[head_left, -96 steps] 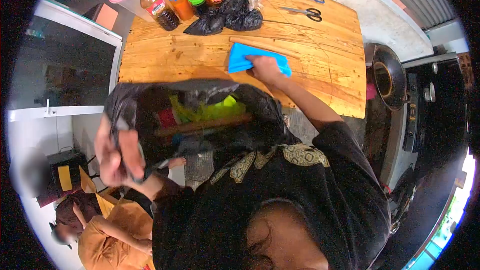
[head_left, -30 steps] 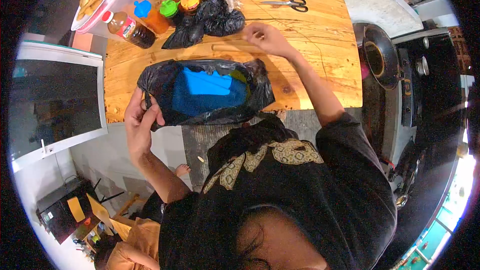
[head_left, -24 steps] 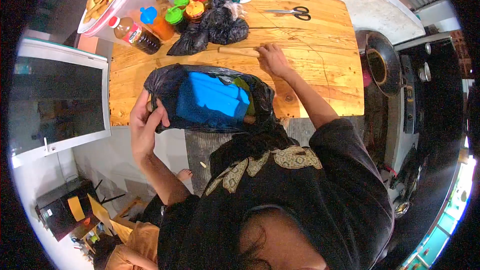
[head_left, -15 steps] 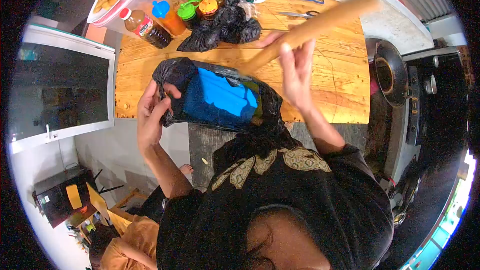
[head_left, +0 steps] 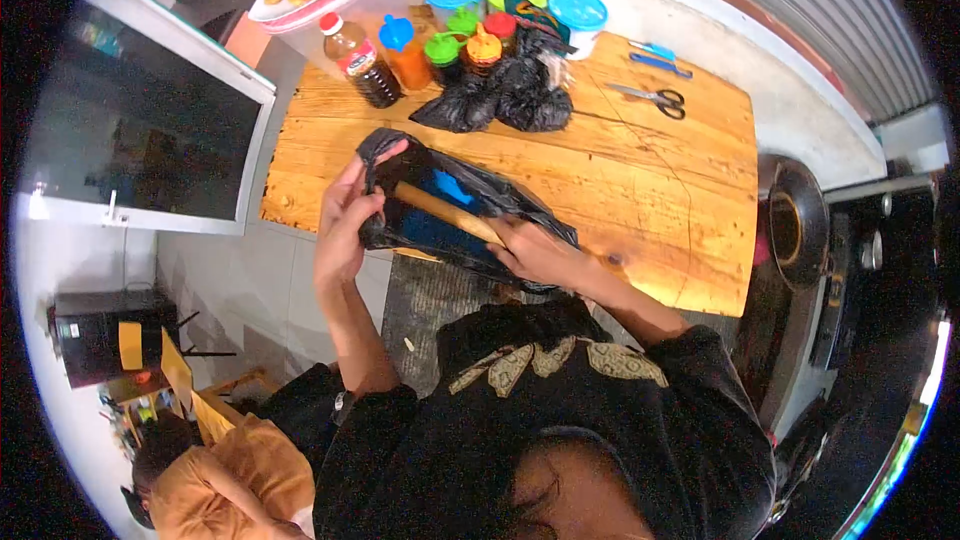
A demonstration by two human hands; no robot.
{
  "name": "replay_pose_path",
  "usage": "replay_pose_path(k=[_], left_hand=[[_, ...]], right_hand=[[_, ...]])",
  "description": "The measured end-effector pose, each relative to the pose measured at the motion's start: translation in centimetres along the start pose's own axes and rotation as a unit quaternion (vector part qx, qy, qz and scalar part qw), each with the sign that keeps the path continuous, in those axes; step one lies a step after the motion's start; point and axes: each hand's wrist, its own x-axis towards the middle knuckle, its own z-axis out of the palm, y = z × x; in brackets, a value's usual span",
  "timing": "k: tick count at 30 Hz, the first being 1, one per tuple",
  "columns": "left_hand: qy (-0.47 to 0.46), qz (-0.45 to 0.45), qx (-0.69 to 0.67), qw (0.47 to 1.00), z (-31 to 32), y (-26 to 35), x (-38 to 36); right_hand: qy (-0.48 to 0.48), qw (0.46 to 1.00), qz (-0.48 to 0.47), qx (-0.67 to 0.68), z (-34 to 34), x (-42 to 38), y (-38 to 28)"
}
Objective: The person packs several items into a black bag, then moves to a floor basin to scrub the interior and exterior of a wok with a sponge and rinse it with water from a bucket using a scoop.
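The rectangular, light-brown wooden table [head_left: 680, 160] has visible grain, cracks and dark knots. At its near edge, a black plastic bag [head_left: 535, 215] is held mouth upward. The left hand [head_left: 345, 225] is closed on the bag's left rim; the right hand [head_left: 540, 252] grips the near-right end of a tan cylindrical rod [head_left: 450, 213], which lies diagonally in the bag's mouth, above folded bright-blue material [head_left: 447, 186]. Along the far side stand a dark sauce bottle with a red cap [head_left: 362, 62], an orange squeeze bottle with a blue cap [head_left: 406, 55] and three round lidded plastic tubs [head_left: 578, 18]. Knotted black plastic bundles [head_left: 500, 100] lie in front of them. Black-handled metal scissors [head_left: 655, 98] and two slim blue tools [head_left: 658, 62] occupy the far right corner. A dark, round wok [head_left: 797, 225] is located right of the table; a white-framed dark glass panel [head_left: 160, 120] is at left. At lower left, a person in an orange-brown top [head_left: 250, 475] is bent forward.
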Motion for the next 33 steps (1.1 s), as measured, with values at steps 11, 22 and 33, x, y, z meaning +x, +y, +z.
replay_pose_path(k=[11, 22, 33], left_hand=[[0.076, 0.048, 0.323, 0.942, 1.1, 3.5, -1.6], [0.392, 0.149, 0.271, 0.866, 11.8, 5.0, -14.6], [0.516, 0.000, 0.112, 0.849, 29.0, 3.6, -40.8]], right_hand=[[-0.179, 0.951, -0.057, -0.246, -11.4, -6.8, -5.5], [-0.034, 0.953, -0.298, -0.033, -20.9, -11.3, -3.2], [-0.194, 0.880, -0.416, 0.125, -11.1, -13.5, -6.2]])
